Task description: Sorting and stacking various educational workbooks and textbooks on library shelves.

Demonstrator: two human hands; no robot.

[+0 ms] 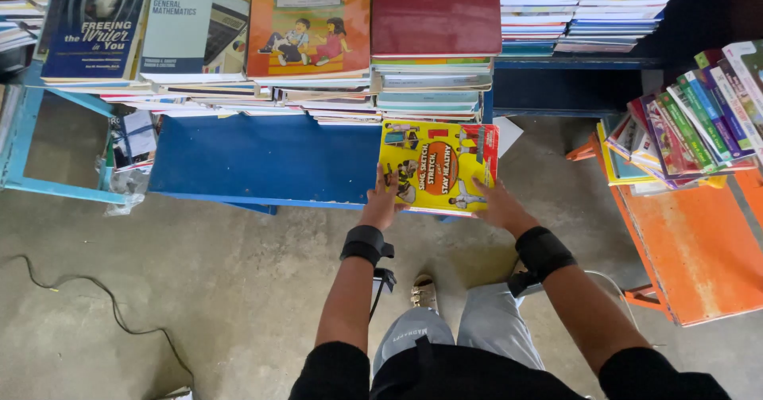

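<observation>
- While both arms stretch forward, the left hand grips the near left edge of a yellow book, fingers closed onto its cover.
- Right hand clamps the near right edge of that same book.
- It sits over the front edge of the blue worktop, just below the stacked books.
- Off right, an orange worktop carries a slanted row of books.

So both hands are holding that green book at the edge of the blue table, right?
Not quite: the book is yellow, not green. The head view shows the left hand and right hand holding it at the edge of the blue table.
</observation>
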